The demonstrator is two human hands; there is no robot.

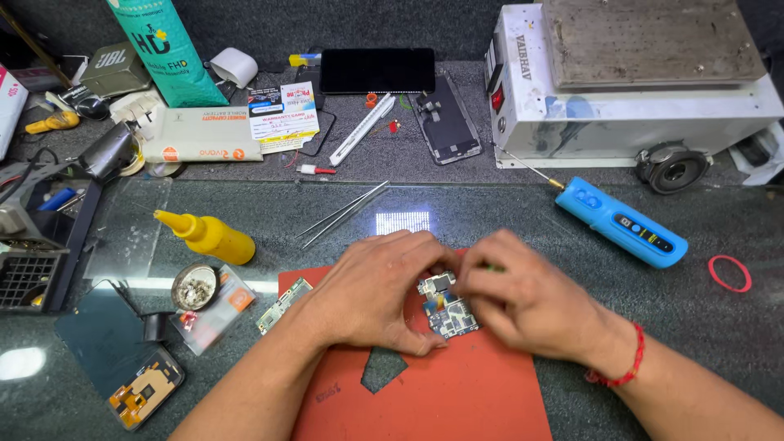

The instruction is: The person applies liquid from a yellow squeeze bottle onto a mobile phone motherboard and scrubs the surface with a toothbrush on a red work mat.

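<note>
1. Nearest the camera, the orange work mat (pixel 457 392) lies on the dark bench top (pixel 719 327), with a notch cut out of its near middle; both forearms cross it toward the centre.
2. In this single head view, the small phone circuit board (pixel 445 306) sits on the mat's far part, directly between the two hands.
3. The left hand (pixel 376 294) is curled over the board's left edge, fingers bent and closed down on it, thumb pressed to the mat beside it, pinning the board in place.
4. The right hand (pixel 523 298) is pinched shut at the board's right edge; a sliver of green shows at the fingertips, too hidden to say what it is. A red thread bracelet (pixel 625 367) circles that wrist.
5. By my judgement, the step in hand is fine work on the board itself, held steady while a part at its top right is handled. The next move calls for a firm hold and a small, careful pull or press.
6. Around them: a narrower green board strip (pixel 283 304) at the mat's left corner, tweezers (pixel 341 214) beyond the hands, a yellow squeeze bottle (pixel 208 235) to the left, and a blue electric screwdriver (pixel 619 222) well apart on the right.
</note>
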